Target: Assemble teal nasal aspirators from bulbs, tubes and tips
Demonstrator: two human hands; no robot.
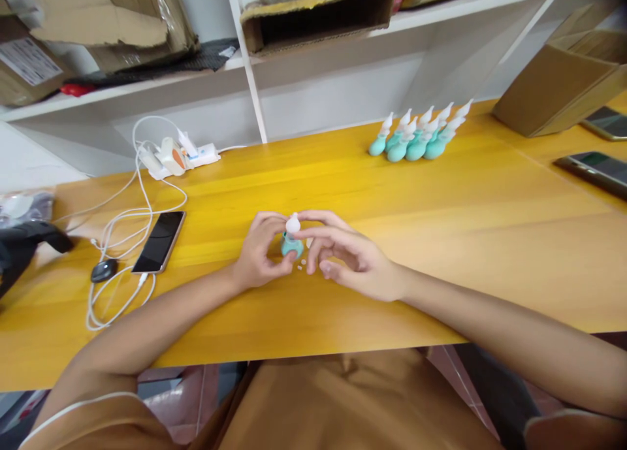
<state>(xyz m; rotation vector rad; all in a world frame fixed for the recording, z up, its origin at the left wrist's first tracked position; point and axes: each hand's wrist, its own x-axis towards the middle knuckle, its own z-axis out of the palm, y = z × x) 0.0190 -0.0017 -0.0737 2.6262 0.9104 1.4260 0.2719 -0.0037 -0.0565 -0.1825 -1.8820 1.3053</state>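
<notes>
Near the front middle of the table, a small teal bulb aspirator [292,246] stands upright with a white tip [292,224] on top. My left hand [263,251] is closed around the bulb from the left, thumb in front and fingers behind. On the other side, my right hand [355,254] has its fingers apart, the index finger reaching to the white tip; whether it touches is hard to tell. Small white pieces [302,264] lie on the wood between the hands, and a larger pale piece is partly hidden by the right fingers.
Several teal aspirators with white tips [416,143] stand grouped at the back right. A phone [159,242], white cables and a power strip [183,160] lie left. At right are a cardboard box [558,87] and two more phones [597,169]. Shelves with boxes rise behind.
</notes>
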